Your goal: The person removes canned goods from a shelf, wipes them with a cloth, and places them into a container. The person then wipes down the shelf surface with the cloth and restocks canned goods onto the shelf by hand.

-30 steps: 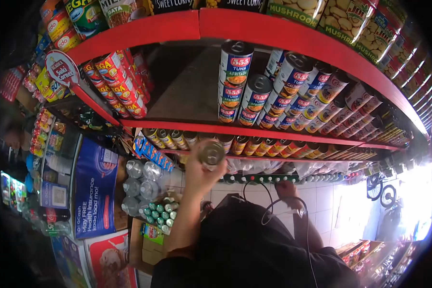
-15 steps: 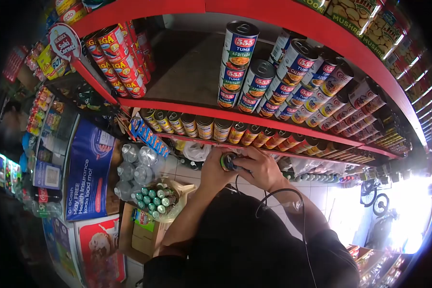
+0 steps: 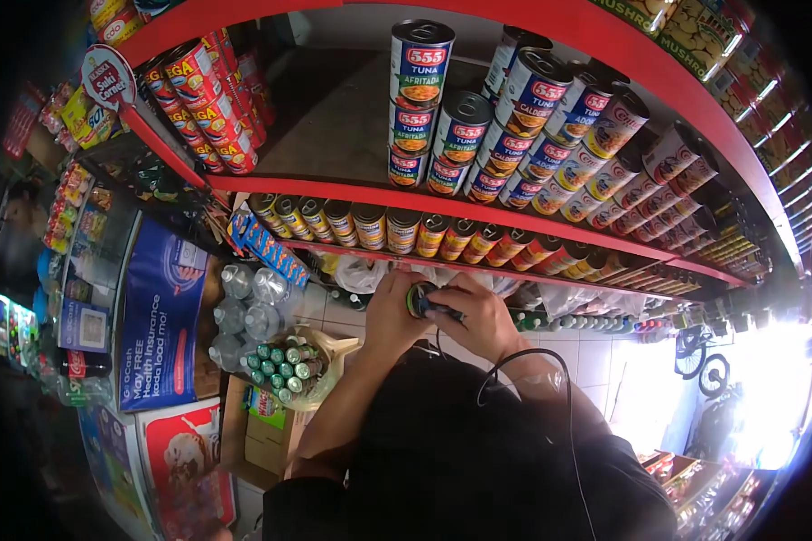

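In front of my chest, below the lower shelf, my left hand (image 3: 391,311) is wrapped around a small can (image 3: 415,301) with a greenish rim. My right hand (image 3: 480,314) is closed at the can's end, its fingers pressed together against it. Something dark shows beneath the right fingers; what it is I cannot make out. Stacked tuna cans (image 3: 420,68) with blue and white labels stand on the red-edged shelf (image 3: 334,191) above my hands. A row of yellow-labelled cans (image 3: 368,225) lines the shelf underneath.
Red cans (image 3: 209,113) are stacked at the shelf's left. Clear plastic bottles (image 3: 260,320) and a bag of green-capped bottles (image 3: 284,368) stand on the floor at left, beside a cardboard box (image 3: 263,442). A black cable (image 3: 564,388) hangs over my right forearm. A bicycle (image 3: 702,361) stands by the bright doorway.
The view has shifted slightly, so the shelves sit a little left and higher. Both hands stay together at the can, with the right fingers slightly moved over its end.
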